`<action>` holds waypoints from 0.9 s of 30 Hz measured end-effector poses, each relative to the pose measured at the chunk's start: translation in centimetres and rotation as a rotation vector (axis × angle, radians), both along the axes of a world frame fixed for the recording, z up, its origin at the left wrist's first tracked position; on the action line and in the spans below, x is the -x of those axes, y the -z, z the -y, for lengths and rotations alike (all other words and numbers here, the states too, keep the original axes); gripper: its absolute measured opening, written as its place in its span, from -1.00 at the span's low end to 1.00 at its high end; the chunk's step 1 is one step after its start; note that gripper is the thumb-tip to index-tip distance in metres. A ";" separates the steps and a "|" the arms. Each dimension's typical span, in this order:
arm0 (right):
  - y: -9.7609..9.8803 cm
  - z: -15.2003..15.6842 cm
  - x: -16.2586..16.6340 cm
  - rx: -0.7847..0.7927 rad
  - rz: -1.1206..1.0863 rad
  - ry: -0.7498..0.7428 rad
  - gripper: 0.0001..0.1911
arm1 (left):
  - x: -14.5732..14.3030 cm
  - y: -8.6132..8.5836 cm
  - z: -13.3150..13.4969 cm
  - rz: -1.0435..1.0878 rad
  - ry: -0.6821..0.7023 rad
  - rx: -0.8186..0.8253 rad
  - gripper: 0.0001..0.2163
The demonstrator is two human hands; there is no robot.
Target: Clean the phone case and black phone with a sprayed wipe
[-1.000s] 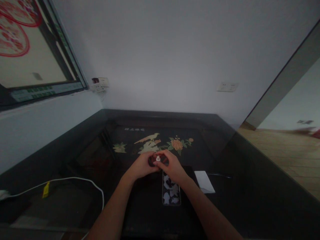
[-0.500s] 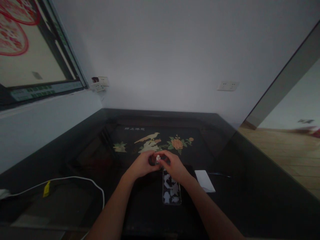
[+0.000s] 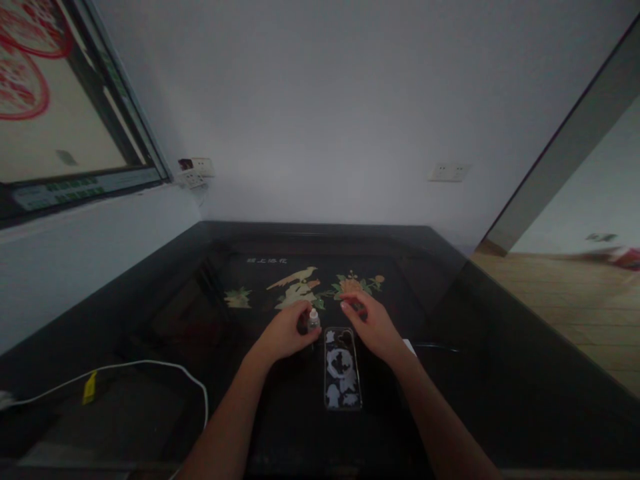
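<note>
A small clear bottle with a white top point(image 3: 313, 320) stands upright between the thumb and fingers of my left hand point(image 3: 290, 331), which is closed on it. To its right, my right hand point(image 3: 373, 325) is raised with fingers curved and apart, holding nothing that I can see. Between my forearms lies a clear phone case point(image 3: 343, 369) bearing pale, silvery cut-out shapes and a round ring shape. The case's top end is just below and right of the bottle.
The black table point(image 3: 160, 320) has a bird-and-flower picture point(image 3: 300, 283) on its top. A white card point(image 3: 410, 346) peeks out behind my right wrist, near a thin dark stick point(image 3: 437, 347). At left runs a white cable point(image 3: 150, 362) with a yellow tag point(image 3: 89, 388).
My right hand has come away from the bottle's top and moved right, now covering most of the white card. My left hand keeps the bottle. More of the phone case shows.
</note>
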State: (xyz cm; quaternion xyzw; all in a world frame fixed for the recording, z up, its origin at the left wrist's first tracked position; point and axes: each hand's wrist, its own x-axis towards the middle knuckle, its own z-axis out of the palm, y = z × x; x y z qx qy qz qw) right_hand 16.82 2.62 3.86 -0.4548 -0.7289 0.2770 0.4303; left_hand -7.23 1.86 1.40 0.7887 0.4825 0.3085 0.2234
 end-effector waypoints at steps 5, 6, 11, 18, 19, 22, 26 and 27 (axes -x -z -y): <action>2.0 1.2 -6.9 0.001 0.229 0.197 -0.78 | 0.7 -1.1 0.5 0.079 -0.037 -0.004 -0.39; 2.8 1.7 -8.2 0.003 0.272 0.255 -0.78 | 1.0 -1.5 0.7 0.103 -0.071 -0.004 -0.41; 6.2 5.1 -12.9 0.095 0.427 0.468 -0.71 | 0.4 -3.6 3.2 0.141 -0.210 0.003 -0.74; 7.6 7.4 -12.6 -0.015 0.476 0.530 -0.62 | -4.6 -0.8 8.0 -0.265 -0.326 0.050 -0.76; 7.6 7.4 -12.5 -0.020 0.476 0.527 -0.65 | -5.2 -0.2 8.3 -0.323 -0.334 0.083 -0.74; 7.6 7.4 -12.3 -0.024 0.459 0.512 -0.70 | -6.2 0.7 8.6 -0.461 -0.351 0.151 -0.69; 7.7 7.5 -12.4 -0.036 0.448 0.495 -0.72 | -6.7 0.4 8.5 -0.555 -0.285 0.148 -0.70; 7.8 7.6 -12.4 -0.040 0.443 0.496 -0.72 | -6.7 0.1 8.4 -0.577 -0.267 0.157 -0.72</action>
